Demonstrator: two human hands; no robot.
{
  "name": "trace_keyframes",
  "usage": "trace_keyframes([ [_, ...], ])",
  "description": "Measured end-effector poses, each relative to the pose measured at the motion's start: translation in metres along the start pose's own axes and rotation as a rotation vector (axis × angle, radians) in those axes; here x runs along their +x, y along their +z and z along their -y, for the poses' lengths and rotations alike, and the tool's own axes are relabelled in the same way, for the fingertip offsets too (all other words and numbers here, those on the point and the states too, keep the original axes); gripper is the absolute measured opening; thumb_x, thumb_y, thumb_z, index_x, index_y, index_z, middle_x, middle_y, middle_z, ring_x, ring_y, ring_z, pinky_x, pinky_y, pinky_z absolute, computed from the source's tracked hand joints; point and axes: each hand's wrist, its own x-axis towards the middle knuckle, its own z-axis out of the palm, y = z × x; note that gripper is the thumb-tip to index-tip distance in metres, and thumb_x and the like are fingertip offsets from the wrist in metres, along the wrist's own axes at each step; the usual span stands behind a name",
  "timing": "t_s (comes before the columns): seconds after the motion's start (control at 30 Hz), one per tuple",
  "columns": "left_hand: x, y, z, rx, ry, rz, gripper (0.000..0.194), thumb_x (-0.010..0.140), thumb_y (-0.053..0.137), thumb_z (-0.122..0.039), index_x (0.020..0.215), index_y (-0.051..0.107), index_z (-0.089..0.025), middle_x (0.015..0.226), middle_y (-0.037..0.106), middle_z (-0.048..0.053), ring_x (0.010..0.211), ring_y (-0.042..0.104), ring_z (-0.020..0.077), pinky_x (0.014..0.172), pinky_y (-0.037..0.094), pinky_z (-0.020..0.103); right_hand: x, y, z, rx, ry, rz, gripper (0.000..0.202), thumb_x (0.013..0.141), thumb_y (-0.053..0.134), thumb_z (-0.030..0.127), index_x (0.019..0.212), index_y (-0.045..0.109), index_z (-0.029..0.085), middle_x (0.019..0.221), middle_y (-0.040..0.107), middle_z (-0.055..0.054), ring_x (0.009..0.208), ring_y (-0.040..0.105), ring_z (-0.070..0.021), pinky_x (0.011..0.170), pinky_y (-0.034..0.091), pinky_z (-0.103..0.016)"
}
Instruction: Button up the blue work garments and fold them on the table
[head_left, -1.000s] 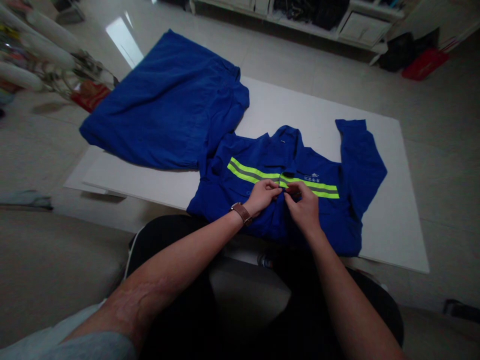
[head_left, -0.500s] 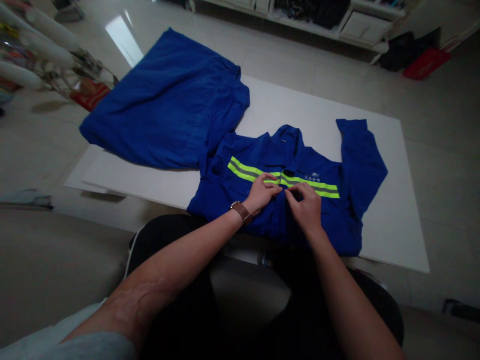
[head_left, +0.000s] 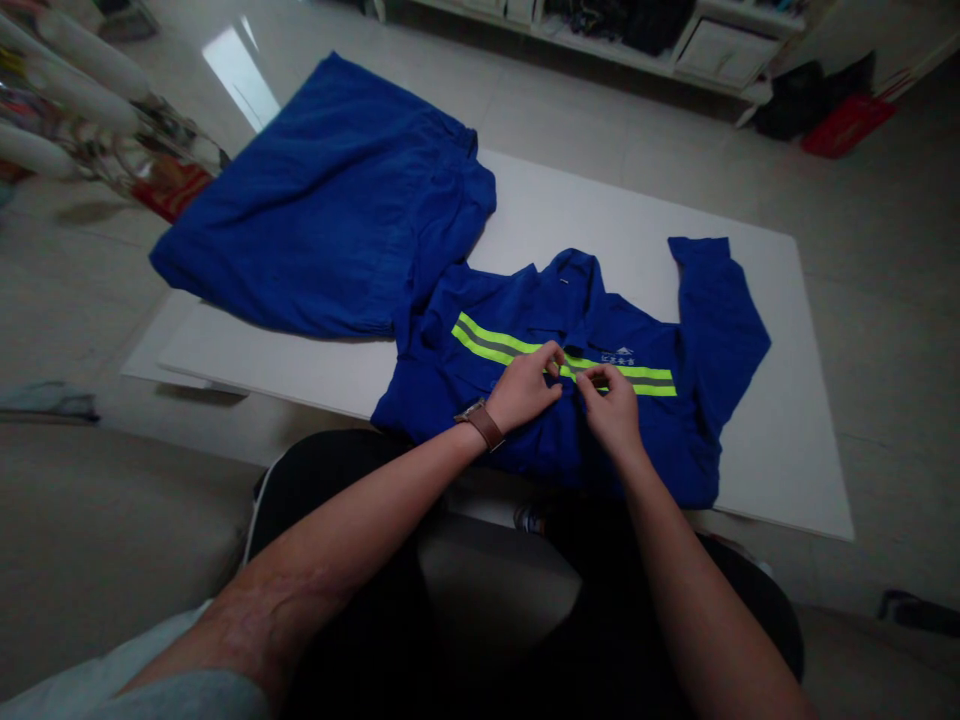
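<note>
A blue work jacket [head_left: 637, 450] with a yellow-green and grey reflective stripe [head_left: 487, 343] lies front up, its collar pointing away from me. My left hand [head_left: 529, 385], with a brown-strapped watch at the wrist, curls its fingers and thumb on the front opening at the stripe. Close beside it, my right hand [head_left: 611, 405] pinches the jacket's front edge between thumb and forefinger. Any button there is too small or covered to make out. One sleeve [head_left: 724, 320] is bent out to the right.
A larger folded blue garment [head_left: 322, 210] lies left of the jacket, overhanging the white table [head_left: 795, 440]. Beyond stand a white cabinet [head_left: 724, 55] and a red bag [head_left: 847, 125] on the floor. A rack with white rolls [head_left: 90, 90] is at far left.
My left hand's fingers have lifted and curled, with the thumb farther from them. My right fingertips have shifted slightly up onto the stripe. The stripe now bends at the middle.
</note>
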Motion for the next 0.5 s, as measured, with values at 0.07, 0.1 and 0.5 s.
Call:
trace_keyframes([
  [0.07,-0.003,-0.012,-0.004,0.328,-0.01,-0.037,0.032,0.087,0.064,-0.017,0.119,0.063,-0.02,0.117,0.069,0.011,0.105,0.065,0.0242,0.094,0.053,0.04,0.001,-0.007,-0.003,-0.227,-0.007,0.011,0.026,0.092,0.055,0.041,0.098,0.068,0.019,0.104,0.067,-0.012,0.1,0.061,-0.0288,0.093,0.051,-0.048],
  [0.1,-0.006,-0.019,-0.005,0.478,-0.049,-0.048,0.038,0.09,0.063,-0.022,0.128,0.063,-0.021,0.13,0.065,0.014,0.121,0.06,0.0309,0.103,0.049,0.05,0.001,-0.012,-0.005,-0.349,-0.001,0.039,0.032,0.093,0.055,0.043,0.11,0.069,0.02,0.118,0.066,-0.015,0.113,0.058,-0.034,0.099,0.048,-0.055],
  [0.5,0.038,-0.029,0.041,0.819,-0.319,0.176,0.071,0.095,0.045,-0.068,0.162,0.033,-0.045,0.173,0.022,0.012,0.155,0.003,0.0574,0.107,0.012,0.089,0.031,-0.03,-0.082,-0.673,0.433,0.279,0.075,0.095,0.034,0.079,0.163,0.024,0.05,0.176,0.008,-0.001,0.157,-0.003,-0.0509,0.109,0.017,-0.086],
])
